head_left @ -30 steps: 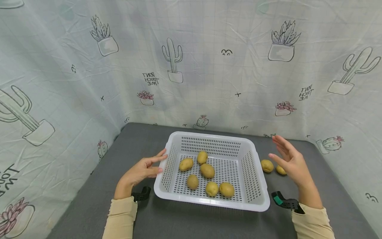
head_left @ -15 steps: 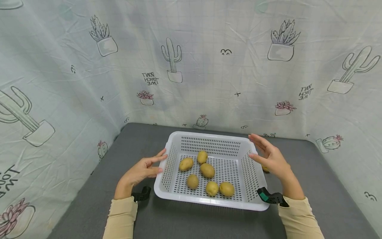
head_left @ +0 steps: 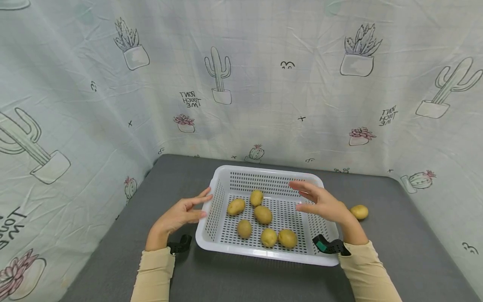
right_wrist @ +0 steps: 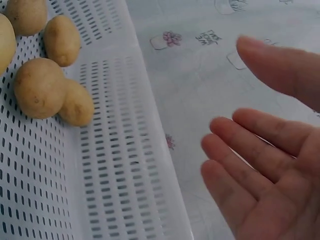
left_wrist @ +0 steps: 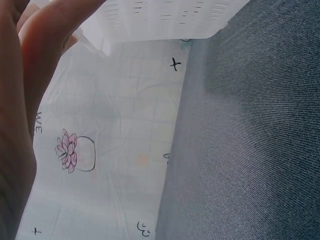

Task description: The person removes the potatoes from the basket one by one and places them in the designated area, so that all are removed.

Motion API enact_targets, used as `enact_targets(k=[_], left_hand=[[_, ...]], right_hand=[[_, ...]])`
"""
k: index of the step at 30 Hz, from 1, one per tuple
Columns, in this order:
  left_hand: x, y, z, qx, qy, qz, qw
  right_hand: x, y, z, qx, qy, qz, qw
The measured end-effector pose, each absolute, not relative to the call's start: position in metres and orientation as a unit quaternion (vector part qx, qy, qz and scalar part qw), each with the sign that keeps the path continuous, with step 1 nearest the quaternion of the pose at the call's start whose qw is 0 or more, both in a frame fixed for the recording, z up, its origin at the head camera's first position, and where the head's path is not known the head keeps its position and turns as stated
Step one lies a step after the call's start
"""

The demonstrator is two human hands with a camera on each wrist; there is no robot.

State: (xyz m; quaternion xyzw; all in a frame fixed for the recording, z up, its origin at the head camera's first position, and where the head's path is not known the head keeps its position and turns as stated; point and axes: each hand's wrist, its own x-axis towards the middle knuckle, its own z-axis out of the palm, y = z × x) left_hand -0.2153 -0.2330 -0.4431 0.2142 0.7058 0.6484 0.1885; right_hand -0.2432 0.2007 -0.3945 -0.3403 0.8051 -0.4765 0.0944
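A white perforated plastic basket (head_left: 260, 252) holds several potatoes (head_left: 263, 214), mostly toward its left and front. My left hand (head_left: 181, 215) touches the basket's left rim with thumb and fingers extended; in the left wrist view its fingers (left_wrist: 60, 25) reach up to the basket's side. Over the right part of the basket hovers my right hand (head_left: 322, 204), thumb apart from the fingers and nothing in it. The right wrist view shows that open palm (right_wrist: 280, 190), with potatoes (right_wrist: 40, 89) lying beyond it in the basket.
One potato (head_left: 359, 212) lies on the dark grey table (head_left: 396, 235) right of the basket, beside my right wrist. A pale curtain (head_left: 260, 84) printed with cacti hangs behind and at both sides of the table. Black wrist mounts (head_left: 332, 246) sit below my hands.
My right hand has swung left from beside the basket to above its right part. A second potato outside the basket is now hidden behind that arm. My left hand stays at the rim.
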Motion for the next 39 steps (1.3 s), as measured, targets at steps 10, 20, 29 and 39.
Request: enact_targets(k=[10, 20, 29, 39], left_hand=[[-0.214, -0.234, -0.443, 0.217, 0.705, 0.648, 0.190], [-0.213, -0.234, -0.442, 0.219, 0.706, 0.644, 0.195], [-0.214, -0.234, -0.442, 0.217, 0.708, 0.644, 0.191], [-0.214, -0.234, -0.444, 0.221, 0.710, 0.641, 0.192]], right_hand=[[-0.257, 0.190, -0.396, -0.378, 0.783, -0.428, 0.247], [-0.271, 0.187, -0.414, -0.392, 0.774, -0.367, 0.336], [-0.274, 0.182, -0.422, -0.367, 0.763, -0.342, 0.408], [-0.271, 0.176, -0.429, -0.330, 0.773, -0.311, 0.443]])
